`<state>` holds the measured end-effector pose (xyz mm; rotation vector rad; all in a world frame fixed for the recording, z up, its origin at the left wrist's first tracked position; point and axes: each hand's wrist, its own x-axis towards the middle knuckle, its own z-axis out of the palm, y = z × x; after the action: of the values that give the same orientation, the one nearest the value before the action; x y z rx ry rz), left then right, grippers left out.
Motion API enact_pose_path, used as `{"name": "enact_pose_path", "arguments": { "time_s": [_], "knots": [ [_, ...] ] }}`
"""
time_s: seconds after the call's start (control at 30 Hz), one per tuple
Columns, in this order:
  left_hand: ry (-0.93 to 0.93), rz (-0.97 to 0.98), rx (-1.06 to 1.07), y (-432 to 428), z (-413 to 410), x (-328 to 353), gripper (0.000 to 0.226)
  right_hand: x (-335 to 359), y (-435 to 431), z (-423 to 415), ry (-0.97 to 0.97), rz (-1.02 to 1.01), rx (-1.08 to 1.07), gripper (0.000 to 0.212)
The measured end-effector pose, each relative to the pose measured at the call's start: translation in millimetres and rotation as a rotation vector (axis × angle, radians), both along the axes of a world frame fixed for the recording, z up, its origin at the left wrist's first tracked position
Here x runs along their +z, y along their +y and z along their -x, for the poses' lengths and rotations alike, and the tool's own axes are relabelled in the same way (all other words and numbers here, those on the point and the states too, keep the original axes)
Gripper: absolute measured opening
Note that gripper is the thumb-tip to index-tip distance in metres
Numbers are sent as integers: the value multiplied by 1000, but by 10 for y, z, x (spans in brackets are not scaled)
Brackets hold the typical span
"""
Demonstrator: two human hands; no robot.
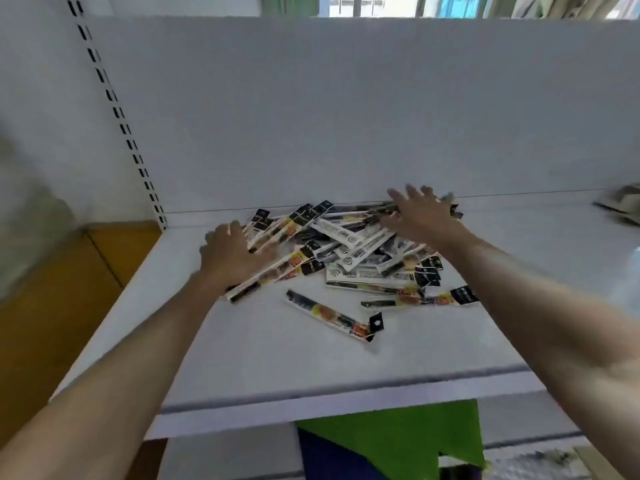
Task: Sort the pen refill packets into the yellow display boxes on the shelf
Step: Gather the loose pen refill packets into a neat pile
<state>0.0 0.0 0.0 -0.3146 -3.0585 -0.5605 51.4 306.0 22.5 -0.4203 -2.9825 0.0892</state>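
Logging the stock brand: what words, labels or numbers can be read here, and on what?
None can be read. The long white, black and orange pen refill packets heaped on the white metal shelf carry print and round seals, all too blurred and small to make out.

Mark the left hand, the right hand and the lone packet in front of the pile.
left hand (231, 256): head view, back of the hand.
right hand (424, 218): head view, back of the hand.
lone packet (330, 317): head view, middle of its length.
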Motion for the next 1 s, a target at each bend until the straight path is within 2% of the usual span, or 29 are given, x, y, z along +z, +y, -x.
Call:
{"name": "enact_pose_path", "arguments": {
  "time_s": [0.07,0.13,0.27,0.33,0.43,0.5,0.57,0.67,0.77,0.83,0.87,0.93,1.0],
  "knots": [
    [-44,123,23,-21,83,-52,115,-136,85,-12,-84,155,-110,71],
    [-27,125,41,-35,187,-133,99,-289,145,-1,-93,250,-78,66],
    [-42,-199,-46,77,211,-102,36,-272,-128,125,-35,269,108,60],
    [17,-307,-70,128,153,-84,24,-291,-372,136,-88,206,164,55],
    [159,-347,-129,185,138,-23,25,-247,-638,129,-91,139,253,51],
    [255,-276,-127,225,181,44,26,-152,-577,81,-28,193,333,48],
    [334,-193,-140,316,172,130,32,-27,-343,17,97,282,312,47],
    [469,-123,-244,579,32,214,39,79,211,-119,177,291,20,51],
    [491,7,-316,899,-129,183,43,-49,599,-354,-3,269,-391,65],
    [506,120,-326,1043,-195,110,42,-187,601,-453,-122,253,-462,74],
    [529,150,-319,1080,-216,80,41,-212,559,-463,-118,277,-451,75],
    [608,103,-300,1116,-231,83,39,-205,466,-373,-53,368,-396,60],
    [675,51,-306,1148,-208,158,38,-165,335,-261,-4,474,-308,27]
  ]
}}
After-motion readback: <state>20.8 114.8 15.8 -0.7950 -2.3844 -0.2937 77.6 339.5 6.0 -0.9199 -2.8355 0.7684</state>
